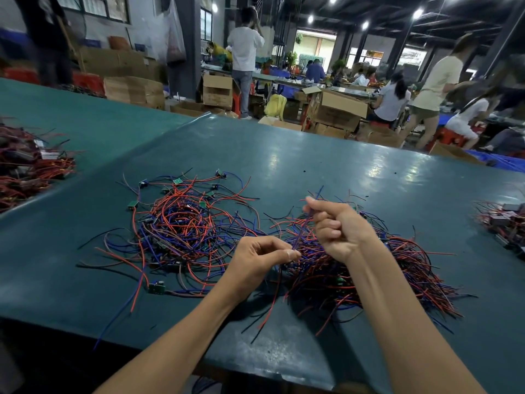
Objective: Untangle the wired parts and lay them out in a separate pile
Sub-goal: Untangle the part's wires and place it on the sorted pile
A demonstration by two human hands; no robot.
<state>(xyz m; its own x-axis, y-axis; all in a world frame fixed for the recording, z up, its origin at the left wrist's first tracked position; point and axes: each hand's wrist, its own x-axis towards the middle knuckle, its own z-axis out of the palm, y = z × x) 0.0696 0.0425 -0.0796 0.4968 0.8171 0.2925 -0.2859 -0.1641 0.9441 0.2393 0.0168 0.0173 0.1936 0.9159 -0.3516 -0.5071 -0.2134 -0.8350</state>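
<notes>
A tangled heap of red, blue and black wires with small green circuit boards lies left of centre on the green table. A second, straighter pile of wired parts spreads under and right of my hands. My left hand pinches the lower end of a blue wire strand between thumb and finger. My right hand holds the same strand higher up with curled fingers, and the strand's tip sticks up past them. One green board lies alone at the heap's near left edge.
Further heaps of red wired parts sit at the table's far left and right edge. Cardboard boxes stand beyond the table. Several people work in the background, one in a white shirt standing.
</notes>
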